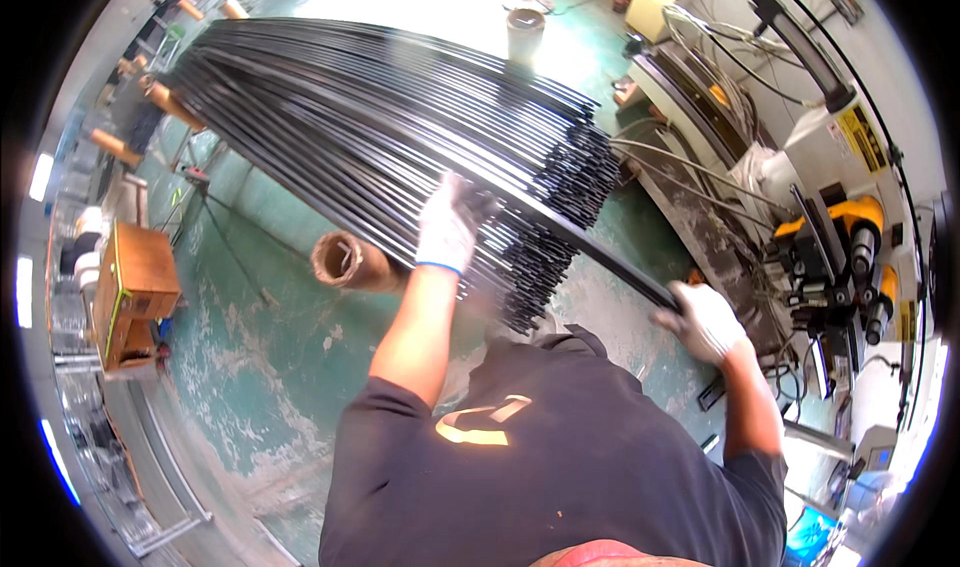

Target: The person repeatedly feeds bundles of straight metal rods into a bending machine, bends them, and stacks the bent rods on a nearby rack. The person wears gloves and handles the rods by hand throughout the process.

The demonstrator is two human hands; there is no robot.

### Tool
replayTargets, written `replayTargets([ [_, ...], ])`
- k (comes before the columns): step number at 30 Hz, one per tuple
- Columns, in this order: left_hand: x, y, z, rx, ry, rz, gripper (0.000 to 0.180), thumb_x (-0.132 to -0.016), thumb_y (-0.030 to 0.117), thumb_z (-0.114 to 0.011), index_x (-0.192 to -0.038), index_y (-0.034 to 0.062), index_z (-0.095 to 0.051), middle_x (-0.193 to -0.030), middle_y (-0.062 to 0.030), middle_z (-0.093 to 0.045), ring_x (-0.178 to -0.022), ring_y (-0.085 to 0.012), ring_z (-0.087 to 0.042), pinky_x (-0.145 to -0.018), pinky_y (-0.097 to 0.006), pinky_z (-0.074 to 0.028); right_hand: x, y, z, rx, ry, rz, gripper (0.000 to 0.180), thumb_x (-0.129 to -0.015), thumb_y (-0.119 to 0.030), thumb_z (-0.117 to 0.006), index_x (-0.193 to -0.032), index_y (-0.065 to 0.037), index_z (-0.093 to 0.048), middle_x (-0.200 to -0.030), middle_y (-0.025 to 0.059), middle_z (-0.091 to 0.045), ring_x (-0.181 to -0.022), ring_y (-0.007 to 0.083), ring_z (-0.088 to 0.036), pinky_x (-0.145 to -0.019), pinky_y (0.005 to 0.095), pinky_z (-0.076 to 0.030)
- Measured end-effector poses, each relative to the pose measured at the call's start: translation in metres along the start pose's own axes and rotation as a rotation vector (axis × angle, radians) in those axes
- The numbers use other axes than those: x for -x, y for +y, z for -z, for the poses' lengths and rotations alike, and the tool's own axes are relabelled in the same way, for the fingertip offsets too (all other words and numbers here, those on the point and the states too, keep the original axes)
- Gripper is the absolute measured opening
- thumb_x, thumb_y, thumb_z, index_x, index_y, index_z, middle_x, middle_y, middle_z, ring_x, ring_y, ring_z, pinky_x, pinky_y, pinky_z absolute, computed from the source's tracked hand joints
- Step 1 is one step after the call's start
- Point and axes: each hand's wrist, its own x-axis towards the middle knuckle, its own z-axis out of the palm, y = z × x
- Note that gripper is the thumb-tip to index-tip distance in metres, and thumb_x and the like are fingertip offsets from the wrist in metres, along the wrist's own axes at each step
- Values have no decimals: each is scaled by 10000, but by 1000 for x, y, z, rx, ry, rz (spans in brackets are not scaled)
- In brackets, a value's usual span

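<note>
A big stack of long black metal strips [380, 117] lies across cardboard-tube supports in front of me. My left hand [446, 225], in a white glove with a blue cuff, is closed on one strip partway along the stack's near edge. My right hand [706, 322], also gloved, grips the near end of that same black strip [600, 252], which sticks out past the stack's end toward the machine on the right.
A grey machine bench [700, 167] with cables and a yellow-and-black unit [850, 237] stands at the right. A cardboard tube [345, 260] juts out under the stack. A wooden box [135, 292] sits left on the worn green floor [270, 367]. A bucket [524, 32] stands beyond.
</note>
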Motion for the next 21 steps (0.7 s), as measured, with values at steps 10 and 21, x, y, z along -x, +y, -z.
replayTargets([
  [10,-21,-59,-55,314,55,149,198,-997,104,-569,-984,-85,-625,-943,-206,-663,-892,-348,-661,-868,-458,-597,131,122,-96,135,487,-393,351,-725,-307,-861,-768,-106,-576,-692,148,-623,-676,383,-643,-627,479,-498],
  [21,50,-118,-224,291,-369,96,138,-975,38,-638,-1103,-9,-618,-1036,-143,-655,-931,-248,-649,-912,-407,-554,352,456,-203,112,638,-969,204,-813,-47,-633,-1017,-35,-633,-964,229,-650,-951,438,-619,-854,505,-483],
])
